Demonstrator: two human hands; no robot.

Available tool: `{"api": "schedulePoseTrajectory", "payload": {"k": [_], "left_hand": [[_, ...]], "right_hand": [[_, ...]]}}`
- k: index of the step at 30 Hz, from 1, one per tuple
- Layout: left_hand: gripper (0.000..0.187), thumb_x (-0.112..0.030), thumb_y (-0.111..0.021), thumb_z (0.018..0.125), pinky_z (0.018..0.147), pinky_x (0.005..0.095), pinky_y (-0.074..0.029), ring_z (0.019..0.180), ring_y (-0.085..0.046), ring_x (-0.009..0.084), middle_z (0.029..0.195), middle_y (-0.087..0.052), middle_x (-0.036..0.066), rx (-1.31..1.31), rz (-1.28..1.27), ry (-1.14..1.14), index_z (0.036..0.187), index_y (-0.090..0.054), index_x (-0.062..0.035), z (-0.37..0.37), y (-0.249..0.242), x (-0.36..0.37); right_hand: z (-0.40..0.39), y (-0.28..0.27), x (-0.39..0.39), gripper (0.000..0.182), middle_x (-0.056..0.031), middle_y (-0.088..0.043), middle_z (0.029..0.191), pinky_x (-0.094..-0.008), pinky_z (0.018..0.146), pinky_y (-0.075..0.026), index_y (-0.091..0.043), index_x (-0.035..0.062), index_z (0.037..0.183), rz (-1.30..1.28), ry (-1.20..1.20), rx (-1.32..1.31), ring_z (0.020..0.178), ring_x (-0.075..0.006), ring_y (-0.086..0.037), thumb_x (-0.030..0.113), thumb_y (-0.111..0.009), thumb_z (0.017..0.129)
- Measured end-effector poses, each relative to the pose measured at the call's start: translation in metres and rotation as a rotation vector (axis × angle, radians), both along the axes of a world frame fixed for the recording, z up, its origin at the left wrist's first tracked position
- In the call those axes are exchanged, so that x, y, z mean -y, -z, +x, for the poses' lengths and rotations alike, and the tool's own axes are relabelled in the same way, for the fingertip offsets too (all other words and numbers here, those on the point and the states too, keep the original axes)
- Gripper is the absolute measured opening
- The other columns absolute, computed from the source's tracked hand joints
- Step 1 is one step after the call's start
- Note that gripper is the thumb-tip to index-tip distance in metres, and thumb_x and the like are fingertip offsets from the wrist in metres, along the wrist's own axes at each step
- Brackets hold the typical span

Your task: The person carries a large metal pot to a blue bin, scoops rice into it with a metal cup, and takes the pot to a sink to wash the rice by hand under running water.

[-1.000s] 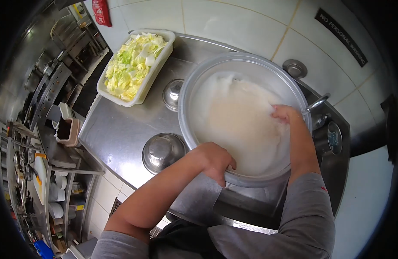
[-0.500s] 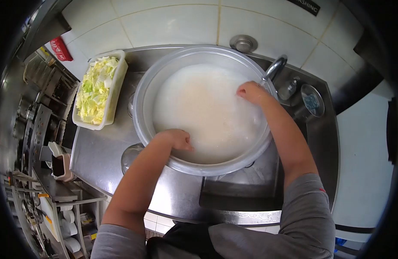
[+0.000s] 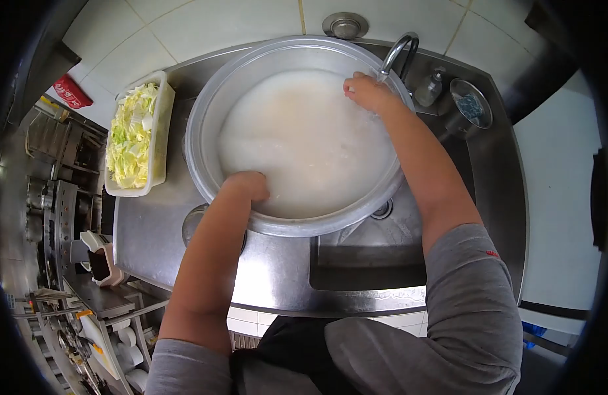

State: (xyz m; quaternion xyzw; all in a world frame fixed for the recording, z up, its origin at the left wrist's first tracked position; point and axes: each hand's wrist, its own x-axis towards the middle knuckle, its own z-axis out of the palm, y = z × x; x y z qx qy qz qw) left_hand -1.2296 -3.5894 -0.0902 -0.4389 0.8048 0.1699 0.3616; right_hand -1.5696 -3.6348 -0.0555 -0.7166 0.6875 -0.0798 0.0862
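Note:
A large round metal basin (image 3: 202, 178) sits over the sink, filled with cloudy white water (image 3: 304, 145) that has a beige patch under its surface. My left hand (image 3: 250, 185) is at the basin's near left side, its fingers partly under the water, so what they hold, if anything, is hidden. At the far right side, my right hand (image 3: 364, 90) is above the water close to the rim, with its fingers curled; nothing can be made out in them. Beside that hand stands the curved metal faucet (image 3: 397, 51).
A white container (image 3: 160, 131) of chopped pale green leaves (image 3: 129, 141) stands left of the basin. Right of the faucet are a glass bottle (image 3: 428, 89) and a small metal bowl (image 3: 472, 104). The sink (image 3: 376, 253) opens below the basin. Shelves with dishes are at lower left.
The view has shifted, so the basin appears higher. My left hand's fingers have sunk into the water. My right hand remains near the far right rim.

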Motion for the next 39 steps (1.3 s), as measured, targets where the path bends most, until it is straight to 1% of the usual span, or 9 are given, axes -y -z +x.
{"api": "schedulePoseTrajectory", "payload": {"k": [10,16,20,23,25,28,32,34,39], "left_hand": [[0.050,-0.034,-0.058,0.077,0.097,0.0416,-0.043,0.112,-0.057,0.0334,0.121,-0.059,0.019,-0.111,0.027,-0.042,0.114,-0.064,0.0000,-0.005,-0.018,-0.008],[0.034,-0.020,-0.053,0.080,0.093,0.0407,-0.047,0.110,-0.060,0.0300,0.116,-0.063,0.016,-0.255,-0.054,-0.075,0.107,-0.068,-0.0050,-0.008,0.005,0.001],[0.051,-0.035,-0.050,0.086,0.099,0.0409,-0.043,0.120,-0.051,0.0304,0.134,-0.050,0.018,-0.328,-0.151,-0.200,0.125,-0.056,-0.0035,-0.012,-0.015,0.019],[0.058,-0.041,-0.045,0.089,0.101,0.0432,-0.041,0.128,-0.042,0.0326,0.141,-0.041,0.018,-0.426,-0.348,-0.390,0.134,-0.045,-0.0035,-0.008,-0.023,0.048],[0.066,-0.046,-0.041,0.091,0.104,0.0475,-0.035,0.136,-0.028,0.0360,0.147,-0.032,0.017,-0.446,-0.409,-0.532,0.142,-0.033,-0.0053,-0.006,-0.001,0.081],[0.066,-0.045,-0.042,0.093,0.105,0.0528,-0.034,0.136,-0.026,0.0379,0.151,-0.019,0.016,-0.486,-0.258,-0.896,0.147,-0.022,-0.0124,-0.013,0.026,0.120],[0.068,-0.050,-0.036,0.093,0.108,0.0534,-0.028,0.135,-0.026,0.0423,0.149,-0.022,0.021,-0.496,-0.200,-0.918,0.147,-0.022,-0.0112,-0.031,0.039,0.133],[0.067,-0.049,-0.032,0.095,0.108,0.0553,-0.025,0.135,-0.026,0.0425,0.148,-0.026,0.020,-0.616,-0.063,-1.135,0.147,-0.021,-0.0090,-0.041,0.022,0.124],[0.055,-0.039,-0.031,0.097,0.106,0.0486,-0.031,0.130,-0.037,0.0355,0.140,-0.040,0.021,-1.048,-0.016,-1.041,0.140,-0.036,-0.0042,-0.061,0.074,0.135]], "right_hand": [[0.020,0.022,-0.062,0.039,-0.0171,-0.061,0.115,-0.0427,0.093,-0.046,-0.064,0.0088,0.112,0.281,-0.057,-0.119,0.110,-0.0331,-0.057,0.032,-0.064,0.081],[0.049,0.027,-0.093,0.051,-0.0177,-0.058,0.123,-0.0415,0.096,-0.043,-0.056,0.0035,0.122,0.417,0.118,0.003,0.113,-0.0353,-0.055,0.037,-0.063,0.083],[0.060,0.020,-0.102,0.057,-0.0211,-0.053,0.128,-0.0402,0.098,-0.042,-0.050,0.0046,0.130,0.425,0.080,-0.025,0.117,-0.0355,-0.052,0.039,-0.060,0.085],[0.061,0.003,-0.085,0.065,-0.0203,-0.046,0.136,-0.0495,0.094,-0.045,-0.039,0.0035,0.136,0.385,0.406,0.149,0.114,-0.0375,-0.054,0.043,-0.057,0.087],[0.059,-0.013,-0.073,0.067,-0.0207,-0.043,0.137,-0.0546,0.092,-0.045,-0.034,0.0042,0.140,0.538,0.881,0.538,0.116,-0.0360,-0.052,0.044,-0.053,0.090],[0.005,0.064,-0.023,0.064,-0.0207,-0.044,0.136,-0.0547,0.093,-0.043,-0.033,0.0054,0.141,0.502,0.990,0.856,0.120,-0.0347,-0.048,0.045,-0.047,0.092],[0.026,0.105,0.018,0.061,-0.0177,-0.048,0.133,-0.0516,0.094,-0.042,-0.041,0.0042,0.136,0.334,0.971,0.827,0.119,-0.0326,-0.048,0.047,-0.045,0.093],[0.048,0.105,0.035,0.060,-0.0163,-0.049,0.132,-0.0501,0.095,-0.042,-0.044,0.0036,0.133,0.331,0.915,0.857,0.119,-0.0316,-0.048,0.048,-0.044,0.093],[0.126,0.081,0.034,0.056,-0.0139,-0.052,0.129,-0.0445,0.096,-0.041,-0.044,0.0039,0.134,0.382,0.681,1.584,0.116,-0.0289,-0.050,0.046,-0.039,0.097]]}}
